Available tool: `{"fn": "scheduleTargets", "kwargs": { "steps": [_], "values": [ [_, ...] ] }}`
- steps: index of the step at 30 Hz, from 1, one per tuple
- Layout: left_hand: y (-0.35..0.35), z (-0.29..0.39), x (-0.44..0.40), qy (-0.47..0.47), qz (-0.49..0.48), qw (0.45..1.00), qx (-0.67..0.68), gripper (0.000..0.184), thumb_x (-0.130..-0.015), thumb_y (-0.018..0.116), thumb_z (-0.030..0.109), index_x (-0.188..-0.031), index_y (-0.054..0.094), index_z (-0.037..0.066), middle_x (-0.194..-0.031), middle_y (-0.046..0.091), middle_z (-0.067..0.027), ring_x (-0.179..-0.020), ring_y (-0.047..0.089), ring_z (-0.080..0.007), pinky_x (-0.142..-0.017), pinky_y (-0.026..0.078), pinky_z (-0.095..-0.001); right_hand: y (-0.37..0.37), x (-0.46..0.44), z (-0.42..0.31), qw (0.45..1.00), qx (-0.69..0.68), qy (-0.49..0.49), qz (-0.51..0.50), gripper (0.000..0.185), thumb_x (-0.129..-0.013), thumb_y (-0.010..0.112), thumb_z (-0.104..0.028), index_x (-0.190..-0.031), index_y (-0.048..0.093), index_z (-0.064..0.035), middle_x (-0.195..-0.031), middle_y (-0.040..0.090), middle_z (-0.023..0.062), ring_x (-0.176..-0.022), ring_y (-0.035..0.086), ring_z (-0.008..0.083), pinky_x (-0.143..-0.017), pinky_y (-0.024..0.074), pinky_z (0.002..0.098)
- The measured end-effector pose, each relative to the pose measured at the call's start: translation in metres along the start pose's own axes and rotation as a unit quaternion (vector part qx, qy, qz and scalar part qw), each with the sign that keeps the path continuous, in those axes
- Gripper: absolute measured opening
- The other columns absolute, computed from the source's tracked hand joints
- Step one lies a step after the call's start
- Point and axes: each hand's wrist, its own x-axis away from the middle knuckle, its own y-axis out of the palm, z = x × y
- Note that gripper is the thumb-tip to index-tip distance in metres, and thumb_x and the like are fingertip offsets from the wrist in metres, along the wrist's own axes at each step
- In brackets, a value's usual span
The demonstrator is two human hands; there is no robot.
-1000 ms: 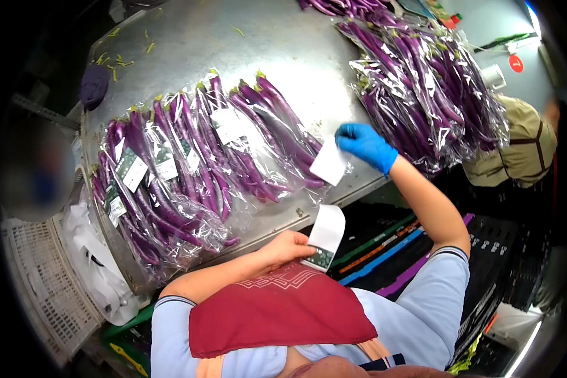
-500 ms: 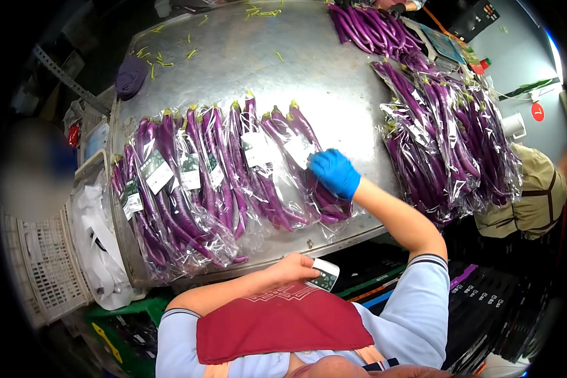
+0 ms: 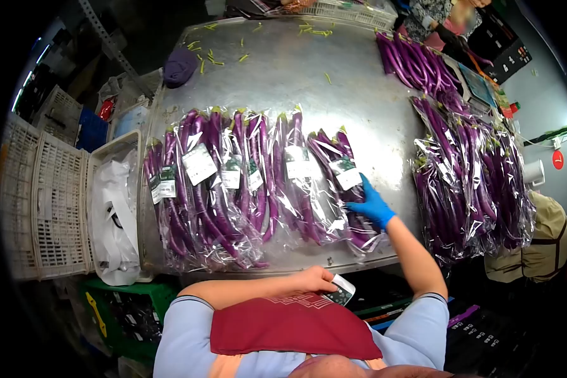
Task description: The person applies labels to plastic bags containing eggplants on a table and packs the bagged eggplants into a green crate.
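My right hand (image 3: 374, 205), in a blue glove, rests at the right edge of the rightmost bag of eggplants (image 3: 326, 146) in the row. Its thumb and fingers are spread, next to the white-and-green label (image 3: 346, 173) on that bag. Close to my red apron, my bare left hand (image 3: 314, 280) is closed on a white-and-dark-green label (image 3: 341, 292). To the left lie several more clear bags of long purple eggplants (image 3: 211, 189), side by side, with similar labels (image 3: 200, 165) on them.
More bagged eggplants (image 3: 469, 183) are heaped at the right, with loose eggplants (image 3: 416, 66) behind. A purple cloth-like item (image 3: 180, 67) and green stem bits (image 3: 214, 61) lie on the metal table (image 3: 296, 75). Left are white crates (image 3: 60, 208). A co-worker's dark-gloved hand (image 3: 450, 38) is at top right.
My right hand has slid off the label toward the bag's right side, and its fingers have spread. My left hand still holds its label. The whole view has shifted.
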Motion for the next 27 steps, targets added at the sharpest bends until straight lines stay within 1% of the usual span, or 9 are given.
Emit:
{"fn": "scheduleTargets", "kwargs": {
  "steps": [6,9,11,12,16,19,21,25,27],
  "values": [
    [-0.004,-0.015,0.007,0.034,-0.028,0.995,0.091,0.022,-0.076,0.061,0.010,-0.096,0.060,-0.001,-0.079,0.060,-0.0017,-0.067,0.053,-0.0073,-0.059,0.042,-0.0209,-0.025,0.038,-0.108,0.992,-0.125,0.020,0.009,0.087,-0.064,0.066,0.002,-0.134,0.013,-0.0023,-0.124,0.039,0.0121,-0.110,0.042,0.0163,-0.091,0.0359,0.0283],
    [-0.005,-0.006,0.018,0.051,-0.017,0.998,0.012,0.023,-0.076,0.062,0.013,-0.094,0.060,-0.002,-0.076,0.059,-0.0024,-0.066,0.053,-0.0084,-0.058,0.042,-0.0215,0.026,0.032,-0.157,0.989,-0.144,-0.024,0.038,0.084,-0.068,0.066,-0.004,-0.134,0.013,-0.0042,-0.116,0.045,0.0110,-0.103,0.047,0.0182,-0.085,0.0406,0.0278],
    [-0.003,0.009,0.029,0.070,-0.004,0.995,-0.070,0.024,-0.076,0.062,0.014,-0.093,0.060,-0.002,-0.074,0.059,-0.0025,-0.065,0.052,-0.0083,-0.058,0.042,-0.0218,0.056,0.024,-0.180,0.973,-0.195,0.119,-0.024,0.077,-0.070,0.069,-0.021,-0.130,0.024,-0.0017,-0.115,0.045,0.0149,-0.103,0.047,0.0212,-0.086,0.0398,0.0295],
    [0.001,0.025,0.039,0.046,-0.021,0.996,-0.068,0.025,-0.076,0.062,0.016,-0.092,0.060,-0.003,-0.074,0.058,-0.0026,-0.064,0.051,-0.0081,-0.057,0.042,-0.0220,0.069,0.016,-0.153,0.996,-0.073,0.053,0.006,0.083,-0.071,0.065,-0.038,-0.130,0.022,0.0004,-0.122,0.041,0.0192,-0.112,0.041,0.0251,-0.092,0.0346,0.0324],
    [0.001,0.020,0.036,0.003,-0.042,0.999,-0.008,0.025,-0.077,0.061,0.015,-0.094,0.060,-0.002,-0.075,0.059,-0.0023,-0.062,0.050,-0.0070,-0.055,0.041,-0.0216,0.047,0.043,-0.129,0.990,0.130,-0.039,0.033,0.082,-0.077,0.058,-0.040,-0.131,0.015,0.0025,-0.130,0.028,0.0238,-0.121,0.030,0.0319,-0.100,0.0250,0.0352],
    [-0.006,0.005,0.019,-0.025,-0.040,0.999,0.011,0.023,-0.078,0.060,0.012,-0.096,0.060,-0.003,-0.079,0.060,-0.0042,-0.065,0.052,-0.0081,-0.057,0.043,-0.0215,-0.039,0.052,-0.080,0.880,0.387,-0.013,0.274,0.075,-0.074,0.059,-0.037,-0.128,0.024,0.0011,-0.127,0.030,0.0244,-0.118,0.032,0.0329,-0.096,0.0274,0.0392],
    [-0.001,0.006,0.020,-0.042,-0.044,0.995,0.074,0.022,-0.077,0.059,0.007,-0.096,0.059,-0.004,-0.083,0.061,-0.0083,-0.070,0.057,-0.0111,-0.063,0.046,-0.0229,-0.123,0.073,-0.054,0.730,0.528,0.056,0.430,0.073,-0.072,0.060,-0.037,-0.128,0.027,-0.0039,-0.129,0.027,0.0225,-0.119,0.030,0.0333,-0.092,0.0273,0.0475],
    [0.001,0.003,0.009,-0.047,-0.041,0.998,0.030,0.022,-0.078,0.058,0.005,-0.097,0.058,-0.005,-0.085,0.061,-0.0089,-0.072,0.058,-0.0126,-0.065,0.047,-0.0233,-0.249,0.117,0.036,0.502,0.748,0.210,0.380,0.070,-0.065,0.065,-0.033,-0.125,0.035,-0.0137,-0.126,0.033,0.0165,-0.115,0.035,0.0313,-0.085,0.0325,0.0497],
    [0.002,0.006,0.008,-0.042,-0.049,0.996,0.058,0.025,-0.078,0.058,0.008,-0.100,0.057,-0.003,-0.085,0.061,-0.0066,-0.071,0.057,-0.0107,-0.062,0.046,-0.0218,-0.248,0.123,-0.020,0.625,0.675,0.259,0.295,0.065,-0.061,0.068,-0.028,-0.119,0.041,-0.0162,-0.119,0.042,0.0115,-0.108,0.042,0.0281,-0.083,0.0357,0.0475]
  ]
}}
